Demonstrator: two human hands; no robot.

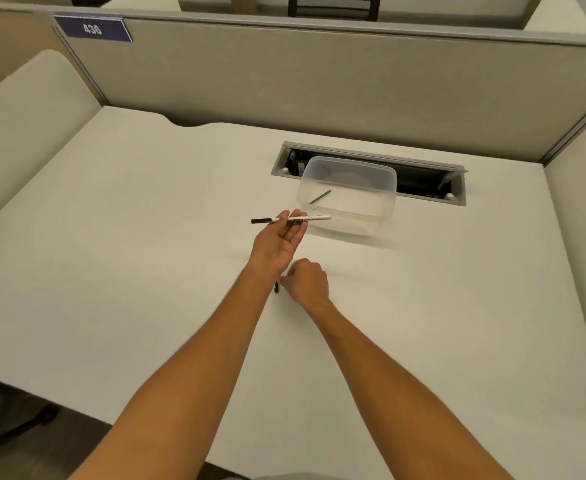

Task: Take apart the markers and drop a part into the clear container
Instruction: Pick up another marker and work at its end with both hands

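The marker [291,218] lay across the fingertips of our left hand [281,242], white barrel pointing right toward the clear container [348,195], dark end sticking out to the left. The palm faced up and the fingers were loosely spread, cradling it more than pinching it, so we judged it could roll off easily. It hovered just short of the container's near-left corner, above the white desk [146,271].

Inside the container one thin dark part [320,197] already rested on the bottom, slanted.

Our right hand [308,282] sat lower and nearer, curled over with knuckles up, close to the left wrist. A small dark piece [276,287] showed just at its left edge, on or near the desk; whether the fingers were closed on it we could not tell, nor what it was.

To do this step well, we judged the left fingers should close firmly on the barrel first, then carry it fully over the rim before letting any part go. Behind the container ran the open cable tray [423,183], so a release too far back risked losing the part there.
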